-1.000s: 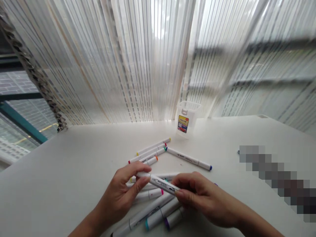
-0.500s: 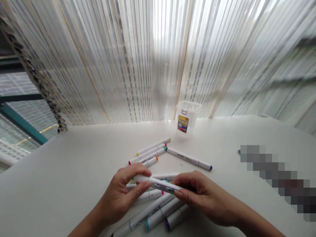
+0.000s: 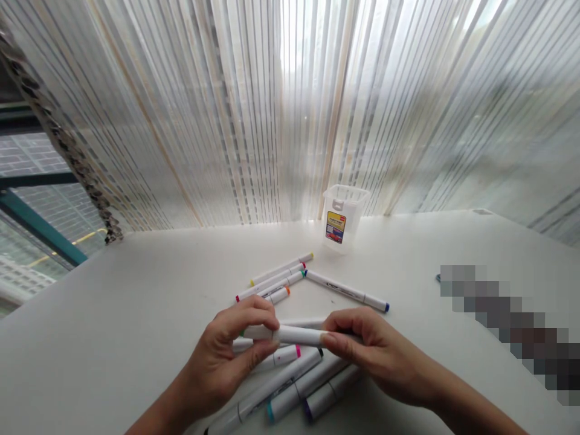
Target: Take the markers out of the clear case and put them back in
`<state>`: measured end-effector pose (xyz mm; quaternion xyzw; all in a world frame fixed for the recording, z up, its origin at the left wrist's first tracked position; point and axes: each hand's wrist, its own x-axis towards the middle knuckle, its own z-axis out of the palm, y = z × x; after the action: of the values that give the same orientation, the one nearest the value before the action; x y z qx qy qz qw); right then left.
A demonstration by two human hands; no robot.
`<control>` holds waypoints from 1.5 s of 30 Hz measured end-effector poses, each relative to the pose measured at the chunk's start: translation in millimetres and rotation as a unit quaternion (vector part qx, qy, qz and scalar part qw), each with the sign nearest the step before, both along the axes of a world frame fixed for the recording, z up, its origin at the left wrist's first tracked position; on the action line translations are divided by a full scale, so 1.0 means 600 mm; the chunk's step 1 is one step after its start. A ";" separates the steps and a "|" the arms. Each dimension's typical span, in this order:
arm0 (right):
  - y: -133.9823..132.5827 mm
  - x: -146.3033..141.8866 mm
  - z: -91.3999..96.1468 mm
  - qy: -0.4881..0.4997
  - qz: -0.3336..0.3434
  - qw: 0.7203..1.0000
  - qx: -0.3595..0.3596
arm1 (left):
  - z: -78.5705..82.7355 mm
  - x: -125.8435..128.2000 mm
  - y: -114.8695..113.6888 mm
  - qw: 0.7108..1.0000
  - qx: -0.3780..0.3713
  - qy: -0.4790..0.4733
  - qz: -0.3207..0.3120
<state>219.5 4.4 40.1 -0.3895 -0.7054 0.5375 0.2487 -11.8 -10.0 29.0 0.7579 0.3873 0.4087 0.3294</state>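
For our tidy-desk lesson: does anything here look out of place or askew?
Loose markers lie at mixed angles on the table, while the clear container behind them stands upright, seemingly empty. The left hand and right hand hold one white marker. Nothing looks spilled.

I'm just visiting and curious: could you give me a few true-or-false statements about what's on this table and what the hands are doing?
1. The left hand and right hand grip one white marker between them. True.
2. The clear container lies on its side. False: it stands upright near the curtain.
3. The blue-tipped marker sits inside the container. False: it lies on the table.
4. Other markers lie on the table below the hands. True.
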 end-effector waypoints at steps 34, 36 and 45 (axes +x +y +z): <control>-0.010 -0.007 0.000 0.014 -0.030 0.998 -0.060 | -0.018 -0.014 -0.013 0.991 0.040 0.106 0.070; -0.010 -0.008 0.001 0.014 -0.033 0.997 -0.062 | -0.018 -0.015 -0.013 0.991 0.039 0.113 0.066; -0.009 -0.007 -0.001 0.013 -0.028 0.998 -0.051 | -0.018 -0.014 -0.011 0.991 0.040 0.112 0.066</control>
<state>215.6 -0.9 39.5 -0.4145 -0.6625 0.5707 0.2521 -20.4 -16.5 18.0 0.7845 0.4543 0.3571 0.2253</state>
